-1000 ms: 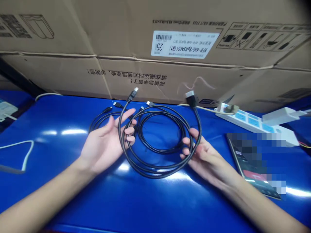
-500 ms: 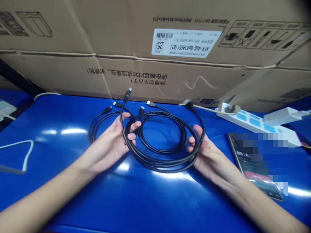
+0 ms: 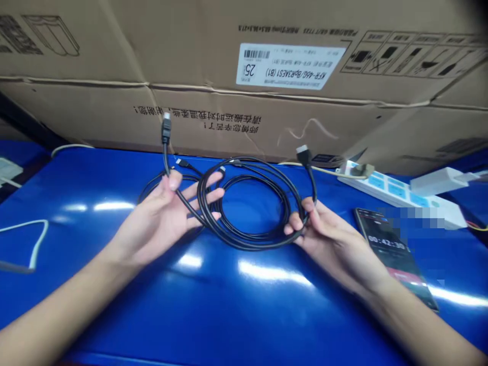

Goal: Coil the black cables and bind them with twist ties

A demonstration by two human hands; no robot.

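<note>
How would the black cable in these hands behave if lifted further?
Probably floppy: the black cable sags in loose loops between the left hand and right hand. Near its plugs it seems stiffer, since the ends stand up unsupported. The coils could slide and tangle.

PLACE: you're in a workshop or stockroom, can't tell which | SIGNS: you have a glossy blue work counter (image 3: pixel 114 295), a large corrugated shipping carton (image 3: pixel 290 122) with barcode label (image 3: pixel 290 66) behind it, a white power strip (image 3: pixel 400 198), coiled black cables (image 3: pixel 244 245)
</note>
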